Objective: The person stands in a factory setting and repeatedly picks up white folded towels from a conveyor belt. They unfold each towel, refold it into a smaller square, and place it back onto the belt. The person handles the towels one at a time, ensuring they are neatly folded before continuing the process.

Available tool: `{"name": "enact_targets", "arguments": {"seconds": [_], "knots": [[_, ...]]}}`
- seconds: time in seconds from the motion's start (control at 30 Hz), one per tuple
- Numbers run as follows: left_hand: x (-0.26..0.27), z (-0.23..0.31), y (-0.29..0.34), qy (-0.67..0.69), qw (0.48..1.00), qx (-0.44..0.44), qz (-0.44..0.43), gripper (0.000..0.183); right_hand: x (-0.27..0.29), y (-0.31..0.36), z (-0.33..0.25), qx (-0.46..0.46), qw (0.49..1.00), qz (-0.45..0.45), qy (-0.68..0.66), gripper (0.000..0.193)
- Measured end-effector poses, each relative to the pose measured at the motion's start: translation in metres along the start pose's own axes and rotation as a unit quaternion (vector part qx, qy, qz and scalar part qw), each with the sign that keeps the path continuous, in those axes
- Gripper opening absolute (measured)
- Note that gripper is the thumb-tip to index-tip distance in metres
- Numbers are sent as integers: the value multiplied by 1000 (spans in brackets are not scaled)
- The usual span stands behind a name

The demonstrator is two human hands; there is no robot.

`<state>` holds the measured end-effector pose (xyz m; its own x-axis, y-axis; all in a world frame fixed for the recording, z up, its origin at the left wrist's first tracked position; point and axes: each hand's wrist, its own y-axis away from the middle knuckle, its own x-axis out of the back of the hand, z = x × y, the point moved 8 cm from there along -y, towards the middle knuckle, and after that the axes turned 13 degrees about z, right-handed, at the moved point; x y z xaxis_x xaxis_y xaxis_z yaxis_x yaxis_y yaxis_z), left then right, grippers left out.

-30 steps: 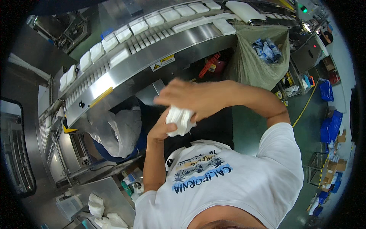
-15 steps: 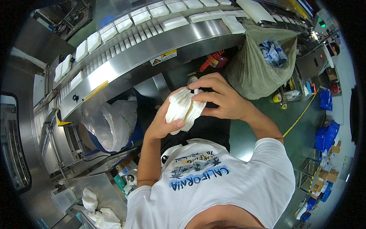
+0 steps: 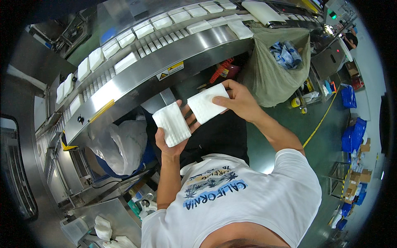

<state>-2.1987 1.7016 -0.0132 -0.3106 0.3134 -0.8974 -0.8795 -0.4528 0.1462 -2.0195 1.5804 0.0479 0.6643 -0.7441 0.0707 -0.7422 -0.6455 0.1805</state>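
Observation:
In my left hand (image 3: pixel 168 148) rests a thick, soft white folded tissue stack (image 3: pixel 171 124), with the thumb along its left edge and the fingers behind and beyond its right side. A second white folded tissue stack (image 3: pixel 205 103) is pinched by my right hand (image 3: pixel 240 100), thumb on top and fingers mostly hidden beneath it. The two stacks are held side by side in front of my body, their near corners close together. Fingertips of my left hand show in the gap between them.
A curved steel roller conveyor (image 3: pixel 165 39) carrying several similar white stacks (image 3: pixel 126 38) runs across the far side. An olive sack (image 3: pixel 269 78) with blue film scraps stands at right. A clear plastic bag (image 3: pixel 128 144) in a blue bin sits lower left, near a steel table (image 3: pixel 93 213).
The white material, held together and fanned by both hands before, is now two separate flat stacks, one in each hand. My hands have moved apart. The view has shifted slightly.

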Motion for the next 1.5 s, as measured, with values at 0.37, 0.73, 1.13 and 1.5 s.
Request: {"name": "enact_targets", "arguments": {"seconds": [0.37, 0.73, 1.13, 1.5], "knots": [[-6, -15, 20, -116, 992, 48, 24, 108, -4, 17, 25, -54, 990, -132, -24, 31], [0, -17, 19, -224, 973, 59, 10, 106, 4, 17, 47, -81, 981, -173, 24, 32], [16, -7, 10, -113, 993, 22, 20, 102, 141, -234, -103, 103, 977, 184, 30, 67], [18, -27, 16, -145, 987, 14, 71, 105, 169, -489, -112, 382, 680, 232, 582, 51]]}}
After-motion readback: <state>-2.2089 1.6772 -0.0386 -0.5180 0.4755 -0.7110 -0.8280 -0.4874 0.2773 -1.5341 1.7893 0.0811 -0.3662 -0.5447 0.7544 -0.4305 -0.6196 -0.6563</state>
